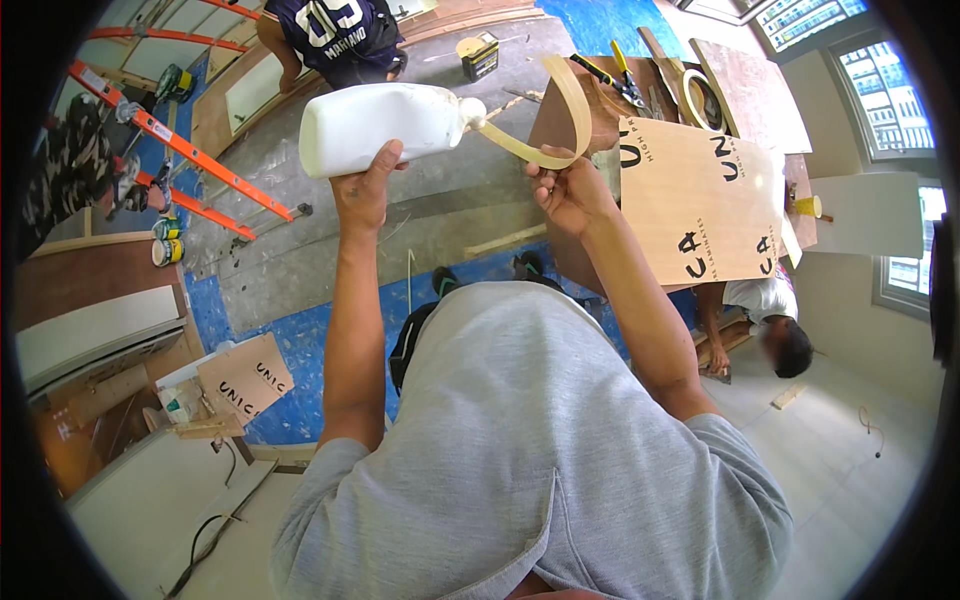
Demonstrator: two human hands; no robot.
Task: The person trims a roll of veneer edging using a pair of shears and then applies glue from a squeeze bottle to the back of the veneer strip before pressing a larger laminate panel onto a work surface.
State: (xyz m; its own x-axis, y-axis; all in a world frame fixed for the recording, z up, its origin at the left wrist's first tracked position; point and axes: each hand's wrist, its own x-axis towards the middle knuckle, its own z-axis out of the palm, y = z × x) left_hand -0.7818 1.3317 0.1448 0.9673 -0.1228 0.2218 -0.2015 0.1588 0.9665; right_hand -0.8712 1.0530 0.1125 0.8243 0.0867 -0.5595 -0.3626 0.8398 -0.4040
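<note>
My left hand (pixel 366 188) is closed around a white plastic bottle (pixel 372 128), tipped on its side with its nozzle toward the right. A thin tan edge-banding strip (pixel 581 105) curls in a loop up from my right hand (pixel 572 192), whose fingers pinch it. The strip's free end is at the bottle's nozzle; whether the two touch I cannot tell. Below the strip, to the right, stands a workbench topped with a light wood-coloured laminate sheet (pixel 690 205).
Pliers (pixel 628 75) and a tape roll (pixel 701 100) lie on the bench's far part. An orange ladder (pixel 190 150) stands at left. One person (pixel 335 35) crouches ahead; another (pixel 765 320) works low at right. Blue sheeting (pixel 300 345) covers some floor.
</note>
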